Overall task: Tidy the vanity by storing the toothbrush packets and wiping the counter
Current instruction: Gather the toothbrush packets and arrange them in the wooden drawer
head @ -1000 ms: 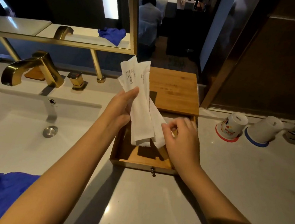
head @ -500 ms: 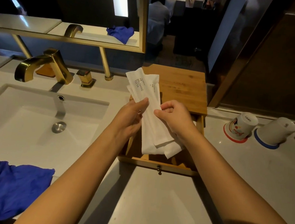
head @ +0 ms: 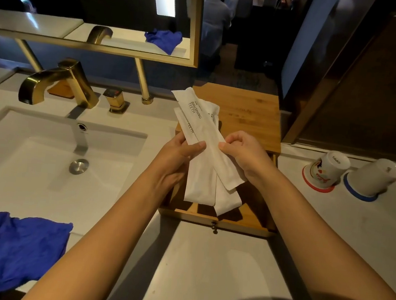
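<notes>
I see the left hand [head: 175, 157] and right hand [head: 243, 152] both pinched on the packets [head: 205, 165], above the open drawer [head: 218, 220]. A cloth [head: 17, 250] lies at the sink [head: 16, 178] edge.

The wooden box [head: 250, 111] stands on the counter [head: 215, 270] right of the sink [head: 43, 157], its drawer [head: 216, 222] pulled out toward the viewer. Above the drawer, both hands hold the toothbrush packets [head: 206, 151]. The faucet [head: 59, 82] sits behind the sink, a cloth [head: 17, 250] at its near edge. Two upturned cups [head: 325, 171] stand right of the box.
</notes>
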Available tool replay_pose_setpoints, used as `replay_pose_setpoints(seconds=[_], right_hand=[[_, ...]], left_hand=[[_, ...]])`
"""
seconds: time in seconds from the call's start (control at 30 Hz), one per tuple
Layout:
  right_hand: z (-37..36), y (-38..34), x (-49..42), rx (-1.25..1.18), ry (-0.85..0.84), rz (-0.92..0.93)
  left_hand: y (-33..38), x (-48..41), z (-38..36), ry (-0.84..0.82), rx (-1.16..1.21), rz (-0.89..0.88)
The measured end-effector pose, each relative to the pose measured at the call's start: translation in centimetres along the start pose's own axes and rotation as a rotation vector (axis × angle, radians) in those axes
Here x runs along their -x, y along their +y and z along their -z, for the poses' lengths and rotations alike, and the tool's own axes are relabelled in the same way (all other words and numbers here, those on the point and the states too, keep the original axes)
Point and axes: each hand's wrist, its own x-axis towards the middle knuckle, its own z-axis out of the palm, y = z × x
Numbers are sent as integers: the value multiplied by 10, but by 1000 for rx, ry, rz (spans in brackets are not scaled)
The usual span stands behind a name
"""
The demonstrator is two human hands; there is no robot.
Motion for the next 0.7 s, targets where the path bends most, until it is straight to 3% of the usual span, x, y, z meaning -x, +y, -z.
replay_pose_setpoints(seconds=[0.23, 0.37, 0.57, 0.7], right_hand=[[14, 6, -10, -10, 88, 20], [33, 14, -15, 166, 224, 91], [37, 34, -16, 619, -48, 175], [24, 49, -21, 851, -72, 227]], left_hand=[[4, 9, 3, 109, -6, 39], [19, 15, 18, 252, -1, 15], [42, 31, 50, 419, 56, -44], [44, 34, 59, 455, 109, -22]])
